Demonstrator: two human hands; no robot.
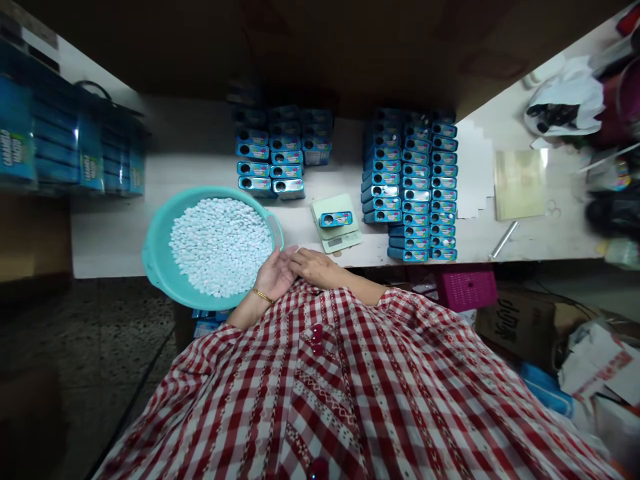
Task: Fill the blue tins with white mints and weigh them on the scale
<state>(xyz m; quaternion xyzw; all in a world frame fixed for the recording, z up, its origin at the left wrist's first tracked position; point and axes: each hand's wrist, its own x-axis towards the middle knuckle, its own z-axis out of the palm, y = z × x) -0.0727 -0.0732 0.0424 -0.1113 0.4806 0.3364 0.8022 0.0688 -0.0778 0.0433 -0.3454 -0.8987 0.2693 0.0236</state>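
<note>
My left hand (276, 274) is turned palm up beside the basin's right rim, its fingers stretched toward my right hand. My right hand (316, 268) lies over the left fingertips with its own fingers bent together; anything between them is hidden. The turquoise basin (157, 220) holds a heap of small white candies (220, 247). Just beyond my hands sits a pale green kitchen scale (343, 241). On it rests one blue tin (336, 219) with a dark round opening at its left end.
Rows of blue tins stand behind the scale (287, 171) and to its right (409, 207). Wrapped blue packs (55, 133) are stacked at far left. A metal tube (504, 241), a yellowish sheet (520, 185) and a white bag (567, 100) lie right. A pink basket (467, 288) is below the table edge.
</note>
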